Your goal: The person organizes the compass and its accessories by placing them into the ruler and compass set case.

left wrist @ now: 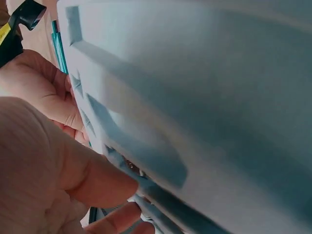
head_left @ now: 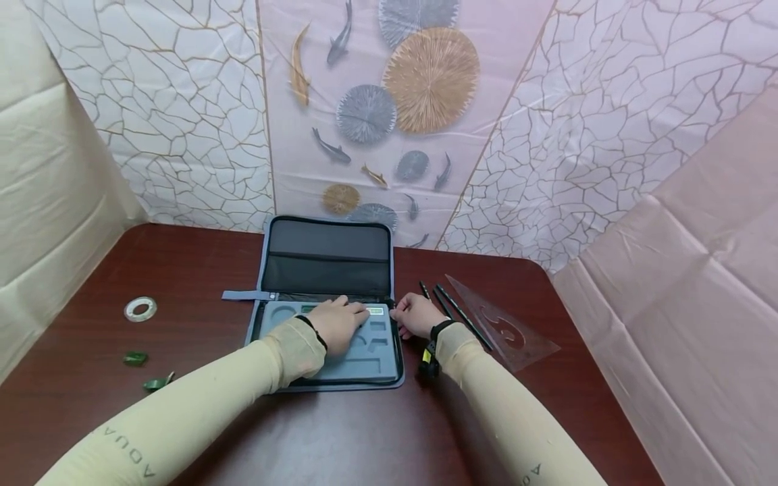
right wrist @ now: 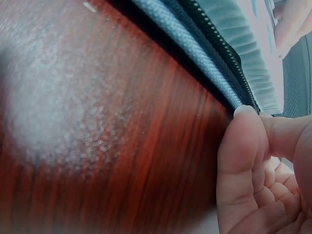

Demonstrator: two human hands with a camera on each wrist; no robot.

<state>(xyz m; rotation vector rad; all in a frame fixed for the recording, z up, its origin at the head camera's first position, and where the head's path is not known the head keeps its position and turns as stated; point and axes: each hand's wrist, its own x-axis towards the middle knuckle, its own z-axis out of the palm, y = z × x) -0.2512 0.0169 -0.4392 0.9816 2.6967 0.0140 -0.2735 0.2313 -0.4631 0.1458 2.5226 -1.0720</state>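
A blue-grey zippered case lies unfolded on the table, its dark pocketed lid leaning back. Its lower half holds a grey-blue foam insert with cut-out recesses. My left hand rests on the insert's upper middle, and its fingertips reach a small white-and-green label. In the left wrist view, the thumb lies along the insert's recesses. At the case's right edge, my right hand pinches the rim beside the zipper between thumb and index finger. What lies under the left palm is hidden.
A white ring, a small green item and a green metal-ended item lie left. Right are dark green pencils, a transparent set square and a black-and-yellow item. A strap sticks out left of the case.
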